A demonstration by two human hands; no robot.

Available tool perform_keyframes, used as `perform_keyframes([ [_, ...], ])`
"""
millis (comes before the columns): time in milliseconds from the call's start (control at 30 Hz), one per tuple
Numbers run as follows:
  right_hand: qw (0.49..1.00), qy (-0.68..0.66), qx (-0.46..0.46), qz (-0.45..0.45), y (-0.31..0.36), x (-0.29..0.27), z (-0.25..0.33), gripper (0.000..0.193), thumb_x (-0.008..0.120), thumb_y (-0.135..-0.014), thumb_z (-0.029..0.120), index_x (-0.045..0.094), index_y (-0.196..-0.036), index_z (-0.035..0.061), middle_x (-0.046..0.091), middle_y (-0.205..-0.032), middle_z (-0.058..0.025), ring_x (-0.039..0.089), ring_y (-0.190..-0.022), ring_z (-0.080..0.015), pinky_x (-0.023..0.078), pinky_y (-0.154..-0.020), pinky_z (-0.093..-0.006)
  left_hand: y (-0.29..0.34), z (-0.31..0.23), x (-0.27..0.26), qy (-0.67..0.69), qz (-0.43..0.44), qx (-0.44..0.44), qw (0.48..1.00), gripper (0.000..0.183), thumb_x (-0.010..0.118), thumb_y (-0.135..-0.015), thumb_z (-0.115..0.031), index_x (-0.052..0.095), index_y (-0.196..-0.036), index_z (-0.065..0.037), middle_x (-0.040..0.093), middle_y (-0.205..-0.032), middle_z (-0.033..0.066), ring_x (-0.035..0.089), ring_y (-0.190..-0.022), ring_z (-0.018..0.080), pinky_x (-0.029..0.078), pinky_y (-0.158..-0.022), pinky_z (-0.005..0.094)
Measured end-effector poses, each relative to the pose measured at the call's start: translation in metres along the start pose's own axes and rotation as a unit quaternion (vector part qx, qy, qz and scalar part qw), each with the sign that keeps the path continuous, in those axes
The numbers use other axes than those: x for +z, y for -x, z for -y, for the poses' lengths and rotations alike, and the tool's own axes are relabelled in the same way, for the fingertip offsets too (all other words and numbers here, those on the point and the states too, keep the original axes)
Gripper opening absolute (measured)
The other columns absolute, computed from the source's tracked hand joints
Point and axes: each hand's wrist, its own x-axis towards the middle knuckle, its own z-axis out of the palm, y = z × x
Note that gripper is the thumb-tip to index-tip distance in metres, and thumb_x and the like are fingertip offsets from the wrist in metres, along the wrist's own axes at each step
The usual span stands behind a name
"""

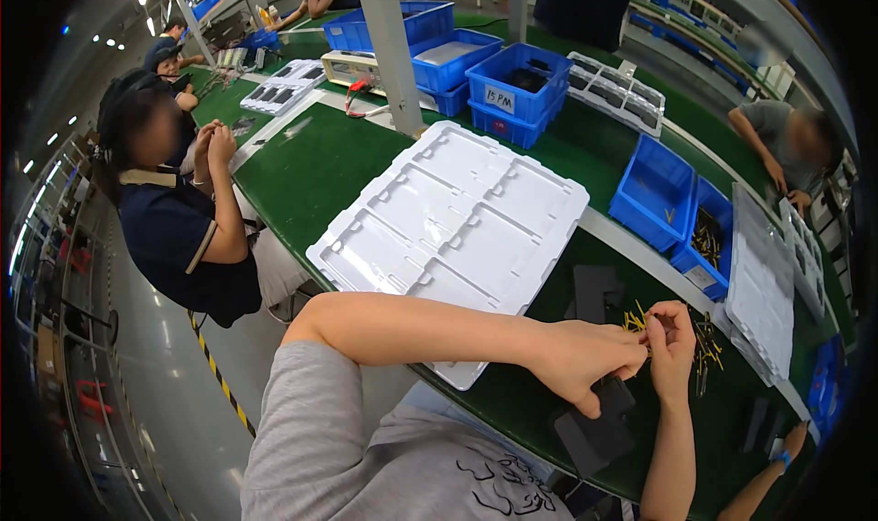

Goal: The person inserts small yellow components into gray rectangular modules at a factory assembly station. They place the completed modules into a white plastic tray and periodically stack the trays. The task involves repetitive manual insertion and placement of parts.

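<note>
My left hand (585, 361) reaches across to the right, its fingers curled. Its fingertips meet my right hand (672, 343), which is closed in a pinch. What lies between the fingers is too small and hidden to make out. Thin yellow strips (634, 318) stick out just beyond the fingers; I cannot tell if they are held or lying on the table. Under my left hand rests a dark flat black piece (594, 434), and another black piece (594, 288) lies beyond it. A loose pile of thin yellow and black strips (706, 343) lies right of my right hand.
A large white plastic tray (448, 219) covers the green table (302, 173) to the left. Blue bins (649, 192) stand behind; one bin (709, 237) holds yellow-black pieces. Clear trays (759, 292) are stacked at right. Another person's hand (794, 440) is at lower right; a co-worker (183, 219) sits left.
</note>
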Motion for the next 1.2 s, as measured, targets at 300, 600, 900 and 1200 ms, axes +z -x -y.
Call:
perform_keyframes([
  [300,0.991,-0.114,0.061,-0.019,-0.009,-0.002,0.013,0.021,0.059,-0.091,0.007,0.058,-0.111,0.0007,0.057,-0.078,-0.0028,0.055,-0.061,-0.0082,0.044,-0.057,-0.0215,-0.009,0.019,0.004,0.35,-0.212,-0.171,0.896,0.028,0.064,-0.087,-0.003,0.054,-0.113,-0.001,0.065,-0.094,0.0047,0.06,-0.087,0.0087,0.049,-0.078,0.0251],
  [600,0.984,-0.162,0.064,-0.034,-0.001,0.014,0.031,0.009,0.064,-0.088,0.002,0.065,-0.096,-0.0019,0.055,-0.088,-0.0019,0.057,-0.063,-0.0065,0.047,-0.057,-0.0208,-0.009,0.018,0.007,0.167,-0.286,-0.198,0.923,0.016,0.058,-0.094,-0.009,0.048,-0.101,0.001,0.062,-0.092,0.0075,0.062,-0.083,0.0093,0.049,-0.071,0.0227],
  [900,0.993,-0.09,0.053,-0.05,0.003,0.02,0.037,0.009,0.065,-0.087,0.002,0.067,-0.095,-0.0007,0.054,-0.088,-0.002,0.056,-0.062,-0.0061,0.046,-0.055,-0.0196,-0.01,0.01,0.007,0.164,-0.271,-0.201,0.927,0.017,0.058,-0.094,-0.008,0.046,-0.096,0.003,0.065,-0.086,0.0129,0.064,-0.081,0.0151,0.05,-0.073,0.0285],
  [1200,0.995,-0.061,0.052,-0.056,0.005,0.022,0.034,0.007,0.065,-0.087,0.002,0.067,-0.093,-0.0006,0.054,-0.086,-0.0019,0.054,-0.063,-0.0062,0.044,-0.056,-0.0197,-0.011,0.013,0.01,0.167,-0.273,-0.189,0.928,0.017,0.058,-0.093,-0.007,0.045,-0.096,0.003,0.064,-0.084,0.0128,0.063,-0.078,0.0144,0.05,-0.071,0.0285],
])
